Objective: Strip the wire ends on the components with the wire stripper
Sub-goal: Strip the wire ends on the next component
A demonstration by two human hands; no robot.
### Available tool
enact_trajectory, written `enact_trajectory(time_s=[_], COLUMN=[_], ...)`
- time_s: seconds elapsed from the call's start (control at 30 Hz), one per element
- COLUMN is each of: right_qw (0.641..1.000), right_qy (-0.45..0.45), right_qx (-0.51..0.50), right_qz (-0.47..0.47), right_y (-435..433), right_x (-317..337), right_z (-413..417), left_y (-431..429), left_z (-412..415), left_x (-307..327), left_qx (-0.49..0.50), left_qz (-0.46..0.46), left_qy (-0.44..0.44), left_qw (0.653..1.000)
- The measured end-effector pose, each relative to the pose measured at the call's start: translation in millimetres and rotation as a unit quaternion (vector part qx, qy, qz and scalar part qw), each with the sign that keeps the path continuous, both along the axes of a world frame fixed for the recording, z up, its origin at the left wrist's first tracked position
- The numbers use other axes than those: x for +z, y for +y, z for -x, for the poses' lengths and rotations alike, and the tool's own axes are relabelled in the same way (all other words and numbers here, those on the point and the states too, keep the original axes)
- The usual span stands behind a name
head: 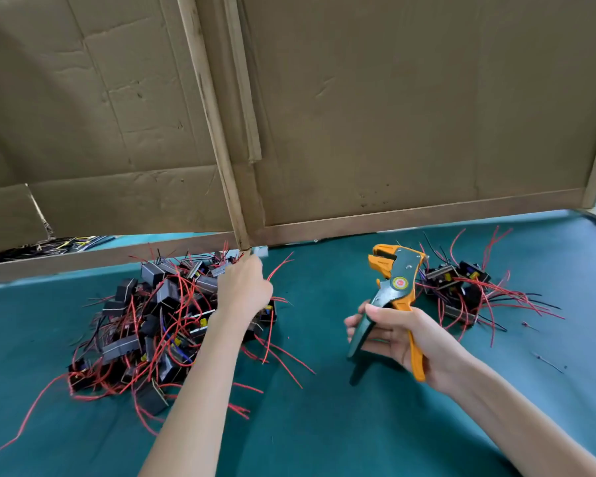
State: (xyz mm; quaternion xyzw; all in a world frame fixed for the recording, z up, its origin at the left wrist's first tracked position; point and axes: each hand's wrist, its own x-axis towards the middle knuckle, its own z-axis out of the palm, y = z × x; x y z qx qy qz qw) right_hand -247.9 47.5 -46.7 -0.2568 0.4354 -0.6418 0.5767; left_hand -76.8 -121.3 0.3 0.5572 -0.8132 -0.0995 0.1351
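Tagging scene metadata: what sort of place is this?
Probably a small electronics assembly bench. A green-covered table carries a big heap and a smaller heap of black components with red wires, a cardboard partition stands behind, and the right hand holds a wire stripper.

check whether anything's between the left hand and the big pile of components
Nothing visible does. The left hand is right at the far edge of the big pile of components, though its fingers are hidden from view. The right hand holds the wire stripper off to the side.
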Motion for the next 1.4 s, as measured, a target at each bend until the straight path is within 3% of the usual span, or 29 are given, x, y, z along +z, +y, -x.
enact_trajectory(time_s=[0.17,0.37,0.43,0.6,0.83,1.1,1.27,1.4], right_qw=[1.0,1.0,1.0,0.999,0.998,0.998,0.998,0.998], right_qy=[-0.018,-0.011,-0.009,-0.01,-0.01,-0.008,-0.011,-0.01], right_qx=[-0.012,-0.02,-0.022,-0.041,-0.063,-0.064,-0.066,-0.063], right_qz=[0.001,0.003,0.003,0.005,0.01,0.004,0.002,0.001], right_y=[0.2,0.3,0.7,1.9,1.7,1.0,0.6,0.5], right_x=[0.6,2.9,4.0,7.2,9.5,8.1,7.5,5.8], right_z=[0.5,1.7,1.6,1.3,2.1,3.1,3.5,4.6], left_y=[-11.3,-1.4,-0.7,10.6,22.8,21.6,21.2,25.9], left_z=[-2.0,4.4,8.3,16.9,19.5,15.7,16.1,17.1], left_x=[-18.7,-29.9,-24.2,3.7,21.8,20.6,25.6,31.0], left_qx=[-0.044,-0.074,-0.081,-0.14,-0.162,-0.105,-0.137,-0.132], left_qz=[0.041,0.082,0.08,0.029,0.041,0.014,0.031,0.151], left_qy=[-0.075,-0.044,-0.006,0.197,0.27,0.295,0.415,0.498], left_qw=[0.995,0.993,0.993,0.97,0.948,0.95,0.899,0.844])
